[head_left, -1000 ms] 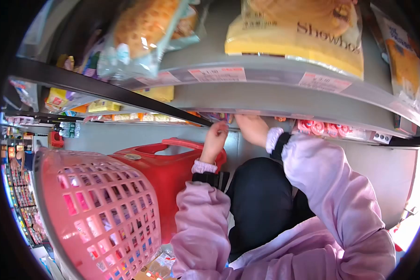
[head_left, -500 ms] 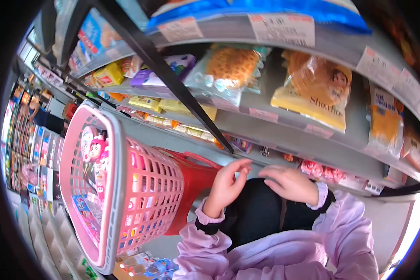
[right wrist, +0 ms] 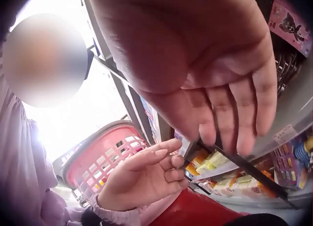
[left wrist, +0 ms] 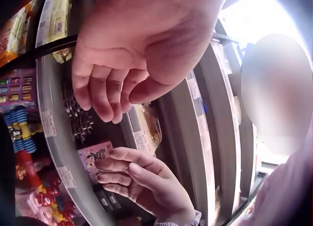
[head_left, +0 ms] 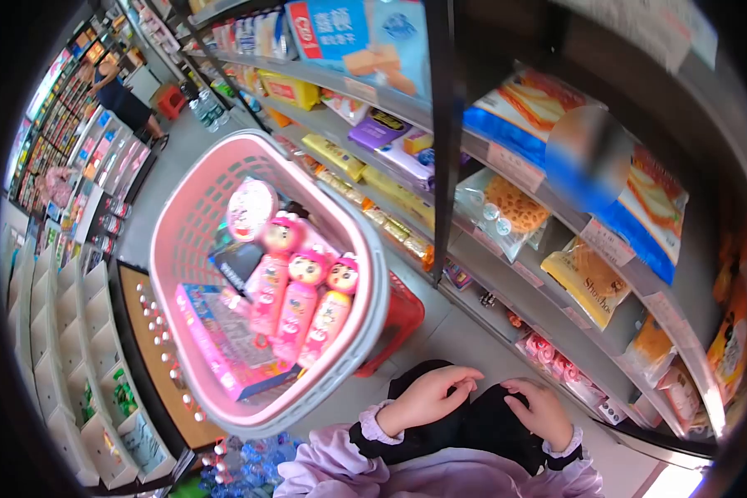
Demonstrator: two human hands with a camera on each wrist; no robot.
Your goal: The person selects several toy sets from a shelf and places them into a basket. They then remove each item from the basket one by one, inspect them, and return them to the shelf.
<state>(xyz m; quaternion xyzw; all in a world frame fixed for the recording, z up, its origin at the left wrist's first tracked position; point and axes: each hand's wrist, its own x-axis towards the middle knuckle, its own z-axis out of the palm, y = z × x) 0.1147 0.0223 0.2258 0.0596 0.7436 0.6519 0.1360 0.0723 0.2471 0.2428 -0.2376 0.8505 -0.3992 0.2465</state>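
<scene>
My left hand [head_left: 430, 397] hovers above my dark trousers with its fingers relaxed and nothing in it. Facing it over my lap, my right hand [head_left: 539, 408] is loosely bent and also holds nothing. In the left wrist view both palms show bare. Left of my hands stands a pink plastic basket [head_left: 159, 241] with a grey rim. Inside are several pink bottles [head_left: 297, 319] with doll-head caps, a round pink-and-white tub [head_left: 251, 209], a dark packet [head_left: 231, 267] and a flat colourful box [head_left: 224, 344].
A red stool [head_left: 402, 319] shows beneath the basket. Shelves to the right hold bagged bread [head_left: 585, 282], blue packs [head_left: 651, 220] and pink items [head_left: 552, 357] low down. White compartment bins [head_left: 58, 390] stand at left. A person [head_left: 124, 95] is farther down the aisle.
Both hands have drawn back from the low shelf to above my lap, empty. The head view has swung left, bringing the basket's inside into sight.
</scene>
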